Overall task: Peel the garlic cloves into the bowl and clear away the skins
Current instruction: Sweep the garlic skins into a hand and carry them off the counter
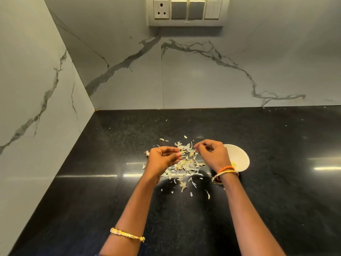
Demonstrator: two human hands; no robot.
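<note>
A heap of pale garlic skins (pixel 184 166) lies on the black counter (pixel 276 145) between my hands. My left hand (pixel 162 159) hovers over its left side, fingers curled, pinching a small garlic clove (pixel 181 153) at the fingertips. My right hand (pixel 212 154) is just right of the heap, its fingertips pinched together on what looks like a thin bit of skin (pixel 197 150). Behind my right wrist stands a small white bowl (pixel 239 157), with something yellowish inside near its front wall.
Loose skin flakes (pixel 192 184) are scattered toward me and to the back of the heap. Marble walls meet in a corner at the back left. A socket and switch panel (pixel 188 11) is on the back wall.
</note>
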